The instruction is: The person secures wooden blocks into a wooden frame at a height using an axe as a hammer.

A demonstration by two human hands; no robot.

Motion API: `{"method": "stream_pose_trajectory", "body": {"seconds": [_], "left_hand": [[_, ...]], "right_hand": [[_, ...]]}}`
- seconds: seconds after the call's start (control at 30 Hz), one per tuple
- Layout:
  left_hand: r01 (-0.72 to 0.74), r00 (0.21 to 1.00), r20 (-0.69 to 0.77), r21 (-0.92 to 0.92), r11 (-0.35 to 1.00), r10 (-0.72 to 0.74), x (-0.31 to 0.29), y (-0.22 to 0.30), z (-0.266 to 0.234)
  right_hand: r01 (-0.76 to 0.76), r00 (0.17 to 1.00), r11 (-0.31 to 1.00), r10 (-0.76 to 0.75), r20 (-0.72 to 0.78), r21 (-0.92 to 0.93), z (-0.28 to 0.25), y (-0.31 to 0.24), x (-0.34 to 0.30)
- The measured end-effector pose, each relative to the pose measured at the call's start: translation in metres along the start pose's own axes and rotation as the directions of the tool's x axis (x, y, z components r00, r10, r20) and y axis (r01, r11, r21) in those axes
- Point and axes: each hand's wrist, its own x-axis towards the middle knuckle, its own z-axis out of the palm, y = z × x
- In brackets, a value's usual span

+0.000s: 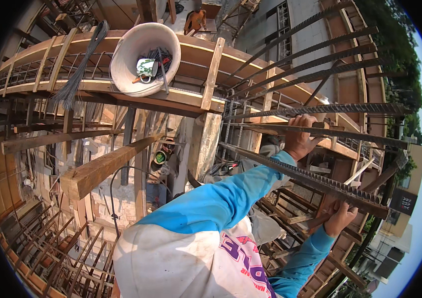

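My left hand [300, 138], in a blue sleeve, is closed round a ribbed steel rebar [364, 137] that juts up from the column. Closer to me, a thicker-looking rebar [315, 181] passes over my left wrist area and ends above my right hand [340, 219]. The fingers of my right hand are curled beside that bar's end, and what lies in them is hidden. Beyond my left hand, several more rebars [340, 53] fan out from the same column. Thin stirrup steel [228, 121] shows at their base.
A whitish bucket [120, 62] on the beam formwork holds a green-and-white mug [146, 68] and metal pieces. Tie wire [79, 69] hangs beside it. A timber [109, 166] juts out at left. One person [196, 21] is at the far side; another [166, 161] appears below.
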Motion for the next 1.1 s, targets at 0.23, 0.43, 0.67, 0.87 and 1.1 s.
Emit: {"method": "stream_pose_trajectory", "body": {"seconds": [0.23,0.43,0.67,0.87,1.1], "left_hand": [[0.030,0.998,0.055,-0.027,0.999,-0.028,-0.003,-0.001,-0.003],[0.013,1.000,0.011,0.011,1.000,-0.013,-0.001,-0.005,0.000],[0.009,1.000,-0.024,0.003,1.000,-0.009,0.003,-0.004,0.002],[0.038,0.999,0.002,-0.013,0.999,-0.038,0.002,0.000,-0.001],[0.025,0.999,-0.030,-0.047,0.999,-0.027,0.002,0.002,-0.001]], "right_hand": [[0.482,0.860,0.841,-0.508,-0.050,-0.246,-0.057,-0.002,0.046],[0.561,0.824,0.554,-0.303,0.480,-0.615,-0.020,0.055,-0.001],[-0.161,0.956,0.949,0.219,0.197,-0.273,-0.025,0.070,-0.018],[-0.031,0.987,0.979,0.061,0.145,-0.202,-0.011,0.056,-0.027],[0.039,0.998,0.992,-0.033,-0.049,0.120,-0.074,0.033,0.013]]}}
